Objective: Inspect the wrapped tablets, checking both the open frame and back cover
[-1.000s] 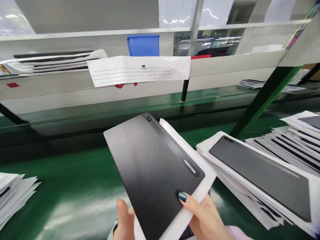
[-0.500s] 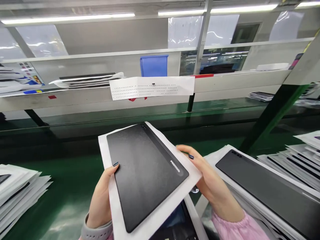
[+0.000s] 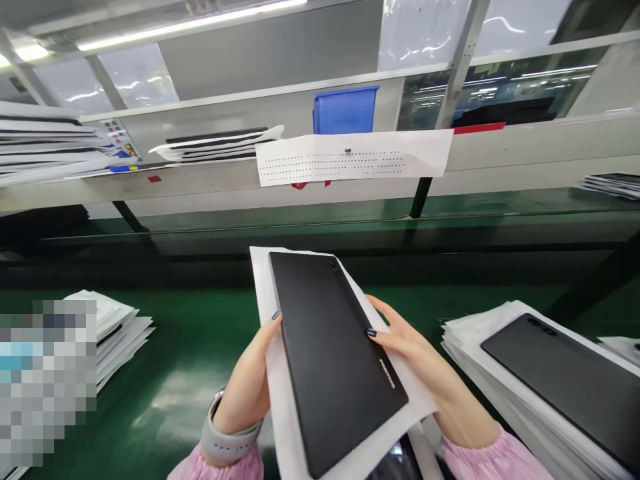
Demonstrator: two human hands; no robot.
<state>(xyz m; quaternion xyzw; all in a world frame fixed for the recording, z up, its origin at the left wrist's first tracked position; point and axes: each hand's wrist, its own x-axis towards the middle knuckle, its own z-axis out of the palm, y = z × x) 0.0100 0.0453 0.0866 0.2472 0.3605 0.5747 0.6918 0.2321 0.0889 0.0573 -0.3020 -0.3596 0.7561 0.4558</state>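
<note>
Between my hands a black tablet point(image 3: 333, 360) lies back side up on a white sheet point(image 3: 263, 280). It has small camera holes at its far end and a pale logo near its right edge. My left hand point(image 3: 250, 383) grips the left edge, its thumb on the tablet's rim. My right hand point(image 3: 425, 367) holds the right edge, with the thumb resting on the tablet's top and the other fingers partly hidden beneath the sheet. Under the near end, a dark glossy panel point(image 3: 397, 460) shows in part.
To the right stands a stack of white sheets point(image 3: 470, 353) topped by another black tablet point(image 3: 565, 373). A further stack point(image 3: 120, 340) is on the left of the green table point(image 3: 175, 353), partly behind a pixelated area. The shelf ahead carries papers, a blue bin point(image 3: 345, 110) and a hanging printed strip point(image 3: 355, 160).
The view has swung left. The held tablet appears turned more upright and tilted. My right thumb has come down onto the tablet's right edge; my left hand keeps its grip.
</note>
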